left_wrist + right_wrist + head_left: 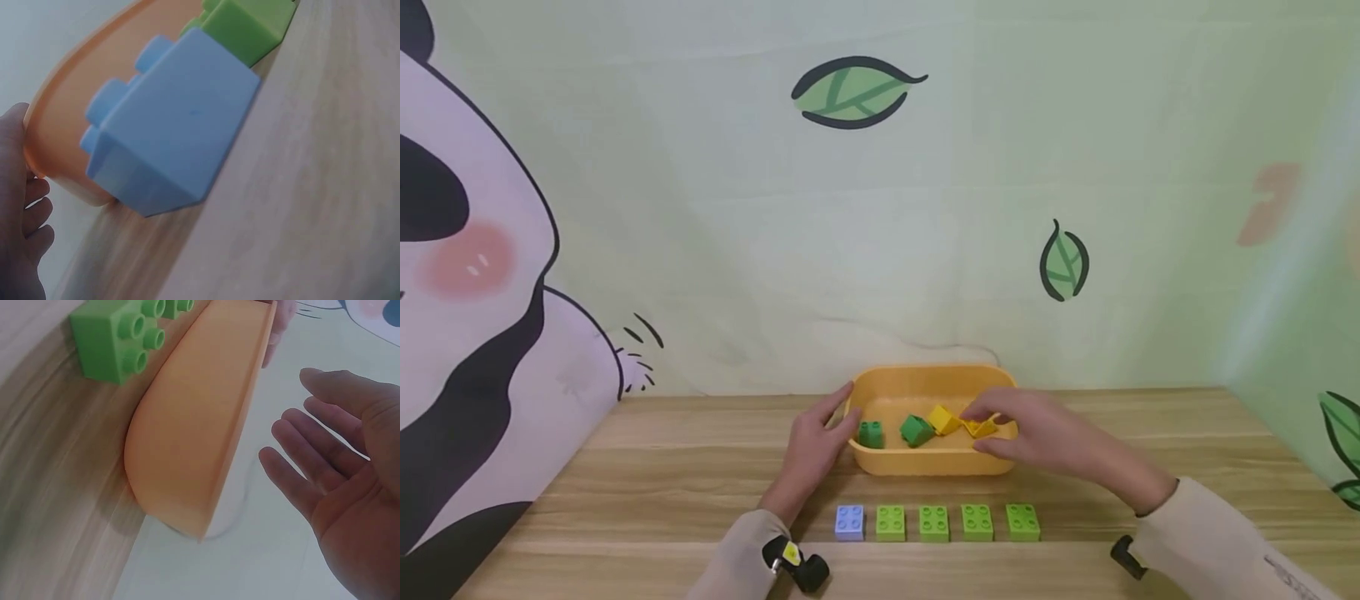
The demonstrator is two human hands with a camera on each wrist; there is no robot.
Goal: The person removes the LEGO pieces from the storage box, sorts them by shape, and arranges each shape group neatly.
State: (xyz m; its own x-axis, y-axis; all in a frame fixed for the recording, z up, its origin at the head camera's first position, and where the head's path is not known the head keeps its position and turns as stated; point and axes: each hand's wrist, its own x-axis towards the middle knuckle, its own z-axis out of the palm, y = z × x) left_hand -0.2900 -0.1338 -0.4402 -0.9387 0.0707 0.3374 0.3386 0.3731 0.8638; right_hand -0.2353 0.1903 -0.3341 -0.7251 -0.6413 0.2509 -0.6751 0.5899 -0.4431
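A yellow-orange plastic bin [932, 463] stands at the back of the table with green bricks [916, 430] and yellow bricks [943, 420] inside. My left hand [815, 442] holds the bin's left end, thumb near the rim and fingers along the outer wall. Over the right end hovers my right hand [1037, 429], thumb and fingers spread around a yellow piece [980, 428] lying in the bin. In the right wrist view, that right hand [350, 444] has loosely bent fingers with nothing between them.
In front of the bin runs a spaced row of studded bricks: a blue one [849, 522] at the left, then several light green ones [934, 523]. Behind the wooden table [625, 483] hangs a pale green cloth with a panda and leaves printed on it.
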